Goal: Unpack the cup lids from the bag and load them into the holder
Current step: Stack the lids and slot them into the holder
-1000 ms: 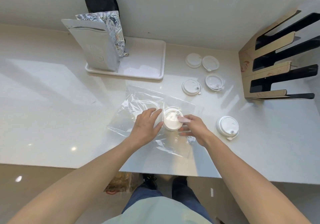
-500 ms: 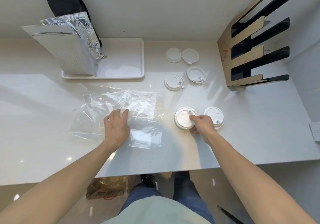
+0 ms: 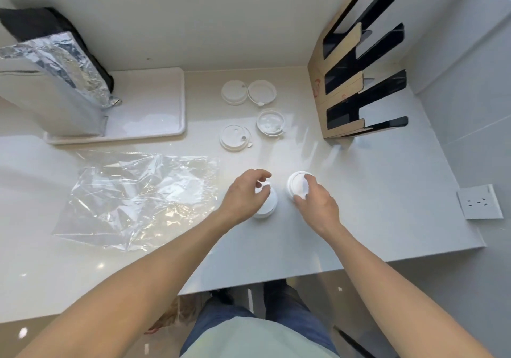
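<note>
Two white cup lids lie side by side near the counter's front. My left hand (image 3: 244,195) arches over the left lid (image 3: 268,205), its thumb and fingers pinching the lid's top. My right hand (image 3: 316,202) grips the right lid (image 3: 296,184) at its rim with thumb and fingers. Several more lids lie further back: two flat ones (image 3: 234,92) (image 3: 261,92) and two nearer (image 3: 270,123) (image 3: 235,137). The clear plastic bag (image 3: 138,191) lies flat to the left, untouched. The cardboard and black slotted holder (image 3: 340,81) stands at the back right, and I see no lids in its slots.
A white tray (image 3: 154,108) at the back left carries a silver foil bag (image 3: 55,94) with a black bag behind it. A wall socket (image 3: 479,202) sits on the right wall. The counter's front edge runs just below my forearms.
My left hand left the plastic bag and moved right onto the left lid. My right hand shifted from that lid to the right one. The view moved closer.
</note>
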